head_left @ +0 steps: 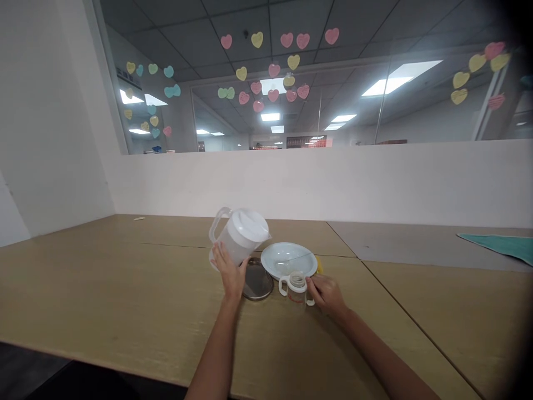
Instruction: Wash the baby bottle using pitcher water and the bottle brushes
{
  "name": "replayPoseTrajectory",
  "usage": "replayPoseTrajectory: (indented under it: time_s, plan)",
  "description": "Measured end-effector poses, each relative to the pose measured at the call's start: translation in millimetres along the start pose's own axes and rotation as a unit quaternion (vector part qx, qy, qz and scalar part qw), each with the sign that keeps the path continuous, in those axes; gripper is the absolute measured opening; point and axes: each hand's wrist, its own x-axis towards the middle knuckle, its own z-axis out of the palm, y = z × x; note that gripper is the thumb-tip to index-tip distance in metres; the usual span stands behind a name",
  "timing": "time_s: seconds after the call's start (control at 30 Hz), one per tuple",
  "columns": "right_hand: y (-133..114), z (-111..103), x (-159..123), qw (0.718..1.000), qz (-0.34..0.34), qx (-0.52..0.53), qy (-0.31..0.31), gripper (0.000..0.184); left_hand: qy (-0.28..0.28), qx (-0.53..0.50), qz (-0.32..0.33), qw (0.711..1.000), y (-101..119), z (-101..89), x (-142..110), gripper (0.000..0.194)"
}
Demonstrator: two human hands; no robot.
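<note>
One white lidded plastic pitcher (241, 236), tilted over tan table (125, 300), spout rightward; left hand (230, 275) against its side, thumb spread, seemingly bearing weight | one clear, white-handled jar (297, 293), nearer front edge than white bowl (266, 266); right hand (328, 294) pinching its side, seemingly steadying it

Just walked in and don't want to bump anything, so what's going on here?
The left hand holds a white pitcher, lidded and tilted, above the table. The right hand is at the side of a small open clear jar with white handles. A white bowl and a dark tray sit close by.
</note>
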Motion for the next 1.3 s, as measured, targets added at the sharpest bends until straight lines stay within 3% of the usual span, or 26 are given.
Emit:
replayPoseTrajectory:
  time_s: [0.13, 0.3, 0.5, 0.73, 0.87, 0.93, 1.0, 1.07, 1.13, 1.2, 1.27, 1.3]
  plan:
    - [0, 1, 0, 1.000, -0.004, -0.003, 0.000, 0.041, 0.034, 0.000, -0.089, 0.995, -3, -2.2, 3, 0.093]
    - [0, 0, 0, 1.000, -0.002, 0.002, 0.005, 0.042, 0.067, -0.014, -0.130, 0.989, -7, -1.9, 4, 0.097]
    - [-1, 0, -1, 1.000, -0.010, 0.010, 0.024, 0.041, 0.044, 0.034, -0.207, 0.977, -7, -4.5, 4, 0.102]
    - [1, 2, 0, 1.000, -0.012, -0.003, 0.019, 0.043, 0.067, 0.029, -0.233, 0.970, -7, -4.5, 5, 0.101]
    - [3, 0, 0, 0.999, -0.030, -0.011, 0.006, 0.043, 0.081, 0.012, -0.237, 0.968, -8, -5.5, 7, 0.103]
    - [3, -4, 1, 1.000, -0.008, -0.004, 0.002, 0.046, 0.099, 0.020, -0.224, 0.969, -3, -8.1, 7, 0.103]
    - [4, -10, 3, 0.998, 0.064, -0.012, 0.013, 0.050, 0.133, 0.015, -0.166, 0.977, 7, -10.7, 7, 0.097]
    - [7, -16, 6, 0.984, 0.168, -0.051, 0.016, 0.054, 0.148, -0.033, -0.064, 0.986, 22, -10.5, 5, 0.081]
    - [12, -22, 11, 0.959, 0.262, -0.104, -0.018, 0.054, 0.075, -0.108, 0.042, 0.990, 42, -5.1, 2, 0.055]
    - [18, -25, 14, 0.931, 0.322, -0.145, -0.093, 0.050, -0.112, -0.158, 0.113, 0.975, 61, 5.8, 1, 0.033]
    - [24, -24, 15, 0.904, 0.348, -0.169, -0.180, 0.045, -0.323, -0.146, 0.129, 0.926, 75, 20.2, 1, 0.028]
    - [26, -22, 14, 0.893, 0.353, -0.176, -0.217, 0.043, -0.395, -0.125, 0.121, 0.902, 80, 27.5, 1, 0.028]
